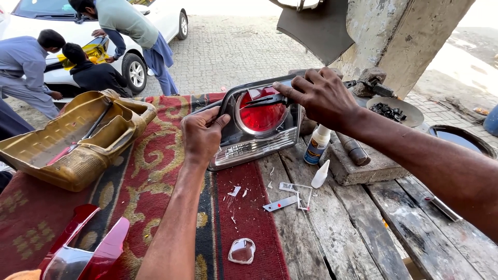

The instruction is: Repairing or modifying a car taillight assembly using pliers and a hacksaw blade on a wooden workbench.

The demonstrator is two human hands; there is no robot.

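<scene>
A: Head view, then: a car tail lamp (257,127) stands tilted up on its edge on the desk (358,238), where the red patterned rug (155,171) meets the bare planks. The left hand (201,136) is closed round the lamp's left edge. The right hand (321,96) rests on the top right corner, fingers clenched on a dark pointed tool (267,100) lying across the round red lens.

B: How would the lamp handle?

A: Light and stiff, I judge, a hollow plastic shell. The clear and red lens looks brittle; white chips (236,191) lie scattered on the rug just below it. Best held by the dark frame at the sides, not by the lens.

B: Any packages?

A: A small white bottle (316,145) with a blue and yellow label stands just right of the lamp, beside a wooden block (358,163). A white cone-shaped cap (320,175) lies near it. A strip of clear packaging (295,194) lies on the planks, nearer. Far left on the rug sits a gold-coloured moulded shell (72,140).
</scene>
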